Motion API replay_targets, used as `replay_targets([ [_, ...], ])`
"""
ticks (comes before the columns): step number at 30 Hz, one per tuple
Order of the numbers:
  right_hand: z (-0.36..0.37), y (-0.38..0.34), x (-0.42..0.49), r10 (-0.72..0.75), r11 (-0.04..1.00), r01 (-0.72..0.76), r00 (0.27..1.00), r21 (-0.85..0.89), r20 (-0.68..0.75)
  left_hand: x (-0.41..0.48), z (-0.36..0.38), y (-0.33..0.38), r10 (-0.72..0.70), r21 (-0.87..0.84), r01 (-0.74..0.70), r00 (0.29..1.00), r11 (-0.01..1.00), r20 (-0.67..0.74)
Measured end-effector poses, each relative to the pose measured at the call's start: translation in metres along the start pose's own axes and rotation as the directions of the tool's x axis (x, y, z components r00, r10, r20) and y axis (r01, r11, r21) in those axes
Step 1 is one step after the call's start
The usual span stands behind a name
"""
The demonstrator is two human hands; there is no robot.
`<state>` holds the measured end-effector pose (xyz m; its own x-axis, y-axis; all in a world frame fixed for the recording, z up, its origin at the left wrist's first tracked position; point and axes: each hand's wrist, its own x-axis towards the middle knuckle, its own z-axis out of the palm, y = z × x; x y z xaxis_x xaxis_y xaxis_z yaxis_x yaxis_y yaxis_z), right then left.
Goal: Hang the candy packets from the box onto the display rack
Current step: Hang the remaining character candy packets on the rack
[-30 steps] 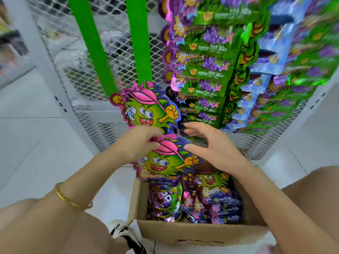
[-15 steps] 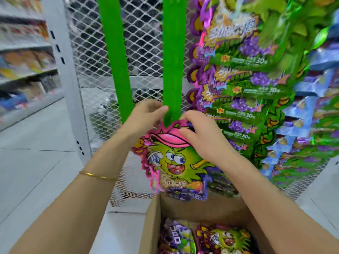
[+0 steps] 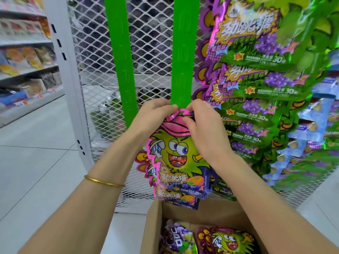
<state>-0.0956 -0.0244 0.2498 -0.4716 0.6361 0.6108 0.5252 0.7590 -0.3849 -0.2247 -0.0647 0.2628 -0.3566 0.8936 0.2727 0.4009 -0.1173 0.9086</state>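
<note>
A candy packet (image 3: 176, 153) with a green cartoon face and pink cap is held up against the lower end of a green hanging strip (image 3: 183, 52). My left hand (image 3: 156, 114) pinches the packet's top left edge and my right hand (image 3: 203, 123) pinches its top right, both at the strip's bottom. Another packet (image 3: 145, 162) of the same kind hangs just behind and below it. The cardboard box (image 3: 156, 217) stands below, with more packets (image 3: 225, 239) inside.
A second green strip (image 3: 121, 52) hangs bare to the left on the white mesh rack (image 3: 91, 52). Rows of green and purple candy packets (image 3: 256, 85) fill the rack's right side. Store shelves (image 3: 25, 70) stand far left over a white tiled floor.
Both hands lifted a packet out of the box and raised it to the bottom of the green strip; the view has moved closer and higher.
</note>
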Motion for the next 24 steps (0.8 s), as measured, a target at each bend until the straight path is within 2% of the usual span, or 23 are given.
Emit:
replay_targets([
  [9, -0.002, 0.003, -0.003, -0.042, 0.995, 0.037, 0.998, 0.095, 0.049, -0.002, 0.001, 0.001, 0.01, 0.001, -0.01, 0.999, 1.0, -0.048],
  [12, 0.002, 0.008, -0.009, -0.064, 0.995, 0.057, 0.995, 0.083, 0.081, -0.004, -0.001, -0.002, 0.024, 0.022, -0.023, 0.998, 1.0, -0.052],
  [15, 0.011, 0.016, -0.019, -0.081, 0.996, 0.078, 0.992, 0.032, 0.101, -0.007, -0.002, -0.009, 0.037, 0.117, -0.032, 0.999, 0.993, -0.037],
  [19, 0.022, 0.025, -0.024, -0.142, 0.985, 0.143, 0.99, -0.092, 0.021, -0.017, 0.001, -0.025, 0.115, 0.188, -0.114, 0.993, 0.976, 0.007],
  [24, 0.017, 0.024, -0.04, -0.202, 0.955, 0.159, 0.967, -0.252, -0.154, -0.029, 0.004, -0.044, 0.266, 0.382, -0.254, 0.964, 0.889, 0.02],
])
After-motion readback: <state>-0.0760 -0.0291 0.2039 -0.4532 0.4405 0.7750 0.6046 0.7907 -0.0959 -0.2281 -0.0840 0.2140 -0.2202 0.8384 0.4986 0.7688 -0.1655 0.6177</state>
